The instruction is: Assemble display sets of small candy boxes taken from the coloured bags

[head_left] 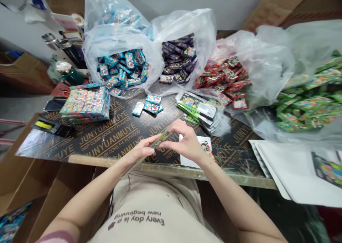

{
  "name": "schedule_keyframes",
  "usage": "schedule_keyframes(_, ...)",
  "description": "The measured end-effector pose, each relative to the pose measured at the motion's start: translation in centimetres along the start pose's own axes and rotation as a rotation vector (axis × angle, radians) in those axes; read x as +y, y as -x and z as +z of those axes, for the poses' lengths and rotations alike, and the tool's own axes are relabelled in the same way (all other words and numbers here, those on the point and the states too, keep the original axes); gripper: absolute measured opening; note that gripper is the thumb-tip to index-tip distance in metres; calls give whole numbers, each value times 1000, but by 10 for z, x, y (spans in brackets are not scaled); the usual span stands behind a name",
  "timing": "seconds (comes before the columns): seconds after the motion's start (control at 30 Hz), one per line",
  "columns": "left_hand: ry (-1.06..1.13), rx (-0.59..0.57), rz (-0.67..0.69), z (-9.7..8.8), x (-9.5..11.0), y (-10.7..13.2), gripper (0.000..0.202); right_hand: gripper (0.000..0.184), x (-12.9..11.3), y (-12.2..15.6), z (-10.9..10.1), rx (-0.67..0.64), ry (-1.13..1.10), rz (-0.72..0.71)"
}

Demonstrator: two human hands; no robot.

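Above the table's front edge, a thin flat printed packet (161, 139) is seen nearly edge-on, with colourful patterns on its face. My left hand (140, 151) is closed on its lower left side, the thumb lying along it. From the right, my right hand (187, 140) pinches the upper end between thumb and fingers. Under my right wrist lies a white sheet with a colourful print (191, 160), partly covered. Just beyond my hands are several small blue boxes (153, 104) and a fanned stack of black and green printed packs (196, 107).
Clear plastic bags hold blue boxes (124, 67), purple boxes (179, 56), red packets (227, 79) and green packets (307, 104). At left are a stack of printed packs (85, 102), a black box cutter (52, 126) and a phone (55, 105). White sheets (294, 168) overhang the right edge.
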State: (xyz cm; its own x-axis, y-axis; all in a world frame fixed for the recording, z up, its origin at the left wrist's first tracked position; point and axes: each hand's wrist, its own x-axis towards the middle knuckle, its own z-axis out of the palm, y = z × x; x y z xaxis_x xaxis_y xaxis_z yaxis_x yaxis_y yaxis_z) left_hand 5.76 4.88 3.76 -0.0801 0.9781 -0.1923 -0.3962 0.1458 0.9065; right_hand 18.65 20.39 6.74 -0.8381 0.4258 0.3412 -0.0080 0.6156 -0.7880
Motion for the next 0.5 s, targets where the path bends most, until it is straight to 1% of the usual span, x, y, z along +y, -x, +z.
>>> schedule_keyframes(0.1,24,26,43,5,4,-1,71,30,1,-3,-7,-220,14,-93)
schedule_keyframes(0.13,17,29,35,6,5,0,70,32,1,-3,-8,-267,16,-88)
schedule_keyframes(0.2,-46,45,-1,6,4,1,65,42,3,-4,-10,-326,35,-36)
schedule_keyframes(0.27,-144,87,-24,4,3,2,57,51,7,-4,-9,-322,46,17)
schedule_keyframes(0.3,-189,109,-24,2,3,1,53,52,9,-4,-7,-300,38,28)
schedule_keyframes(0.37,-252,135,-3,-1,4,0,48,44,12,-3,-4,-226,5,29)
schedule_keyframes(0.43,-295,129,14,-2,5,-2,44,32,14,-2,1,-155,-28,35)
schedule_keyframes(0.5,-315,120,-6,-2,2,-2,41,29,15,-1,6,-125,-48,47)
